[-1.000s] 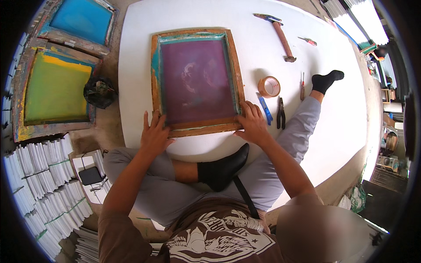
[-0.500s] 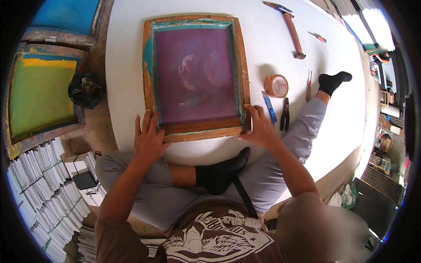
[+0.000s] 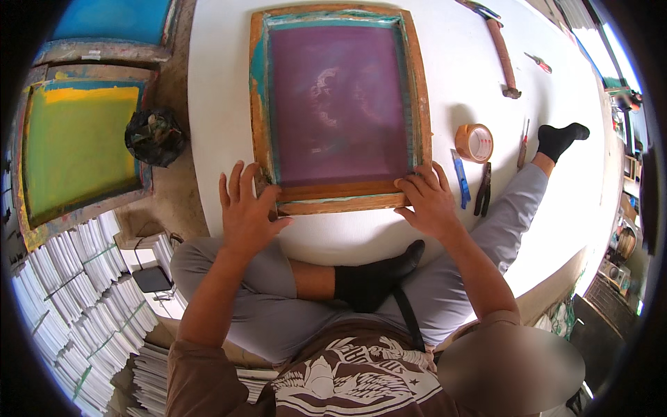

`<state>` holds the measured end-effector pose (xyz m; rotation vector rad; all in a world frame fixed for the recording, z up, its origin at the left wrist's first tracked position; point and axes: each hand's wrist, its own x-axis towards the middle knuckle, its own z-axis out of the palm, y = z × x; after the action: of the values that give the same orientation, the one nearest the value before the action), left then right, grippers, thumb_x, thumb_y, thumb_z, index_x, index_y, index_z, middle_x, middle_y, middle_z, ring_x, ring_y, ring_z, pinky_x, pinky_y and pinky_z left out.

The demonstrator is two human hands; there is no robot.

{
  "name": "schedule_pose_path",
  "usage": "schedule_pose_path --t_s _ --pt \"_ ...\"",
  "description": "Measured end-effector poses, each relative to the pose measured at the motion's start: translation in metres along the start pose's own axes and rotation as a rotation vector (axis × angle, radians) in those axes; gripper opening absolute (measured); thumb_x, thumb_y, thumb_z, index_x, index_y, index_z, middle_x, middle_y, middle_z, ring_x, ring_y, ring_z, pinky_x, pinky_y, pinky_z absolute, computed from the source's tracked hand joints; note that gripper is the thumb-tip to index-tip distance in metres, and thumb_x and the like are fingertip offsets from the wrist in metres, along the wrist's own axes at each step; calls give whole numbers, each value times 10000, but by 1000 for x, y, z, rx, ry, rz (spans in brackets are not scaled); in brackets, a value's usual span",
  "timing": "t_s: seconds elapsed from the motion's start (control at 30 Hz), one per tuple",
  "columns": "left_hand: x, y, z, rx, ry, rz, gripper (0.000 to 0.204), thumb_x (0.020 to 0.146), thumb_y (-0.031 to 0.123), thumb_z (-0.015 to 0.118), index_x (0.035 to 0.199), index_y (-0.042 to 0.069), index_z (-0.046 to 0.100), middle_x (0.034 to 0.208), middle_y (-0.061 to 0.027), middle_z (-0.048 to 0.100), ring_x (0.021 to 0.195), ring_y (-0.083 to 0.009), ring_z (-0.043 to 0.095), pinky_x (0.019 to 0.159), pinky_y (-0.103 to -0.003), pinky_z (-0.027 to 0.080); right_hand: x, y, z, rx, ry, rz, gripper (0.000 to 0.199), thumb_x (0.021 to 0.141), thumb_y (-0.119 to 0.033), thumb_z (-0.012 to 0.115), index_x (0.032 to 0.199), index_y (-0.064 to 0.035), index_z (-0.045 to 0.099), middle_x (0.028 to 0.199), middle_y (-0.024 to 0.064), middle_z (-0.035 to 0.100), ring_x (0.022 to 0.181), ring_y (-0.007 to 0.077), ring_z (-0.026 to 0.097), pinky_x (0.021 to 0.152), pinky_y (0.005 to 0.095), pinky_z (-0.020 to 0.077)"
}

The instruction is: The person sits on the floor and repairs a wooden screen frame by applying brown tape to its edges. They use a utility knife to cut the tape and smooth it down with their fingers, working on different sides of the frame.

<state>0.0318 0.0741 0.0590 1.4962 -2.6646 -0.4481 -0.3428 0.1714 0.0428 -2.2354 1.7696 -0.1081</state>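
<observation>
The left hand (image 3: 246, 212) is laid flat with fingers spread on the near left corner of the wooden screen frame (image 3: 340, 104), and the right hand (image 3: 431, 201) is pressed, fingers spread, on its near right corner; nothing is gripped by either. The frame, with purple mesh edged in teal tape, is set flat on the white tabletop (image 3: 222, 104). Just right of it a blue knife (image 3: 460, 179), pliers (image 3: 483, 189) and a roll of tape (image 3: 474, 142) are seen, with a screwdriver (image 3: 522, 144) beside them. Farther off, a hammer (image 3: 500, 48) is laid. A black bag (image 3: 155, 136) is seen to the left, near a yellow-green screen (image 3: 76, 146).
</observation>
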Motion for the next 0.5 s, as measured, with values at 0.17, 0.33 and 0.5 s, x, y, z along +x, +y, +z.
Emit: schedule_pose_path --t_s 0.17,0.33,0.5 --pt "-3 5 6 50 -58 44 512 595 436 948 992 158 783 1536 -174 409 1516 -428 274 1248 -650 171 4 -7 7 -78 -69 2 483 762 -327 850 1166 -110 700 1140 56 681 1290 296 540 1250 595 239" --pt "-3 11 8 93 -6 23 431 590 375 957 895 133 771 1489 -189 469 1497 -432 316 1226 -660 220 -2 -8 12 -131 -59 30 454 760 -327 851 1127 -102 706 1108 62 683 1285 296 544 1248 616 227" --pt "-2 17 9 128 -27 21 425 599 380 943 891 119 779 1475 -174 491 1489 -409 341 1221 -652 246 0 -9 9 -167 -161 42 495 738 -349 863 1137 -101 708 1102 66 694 1281 292 553 1247 634 218"
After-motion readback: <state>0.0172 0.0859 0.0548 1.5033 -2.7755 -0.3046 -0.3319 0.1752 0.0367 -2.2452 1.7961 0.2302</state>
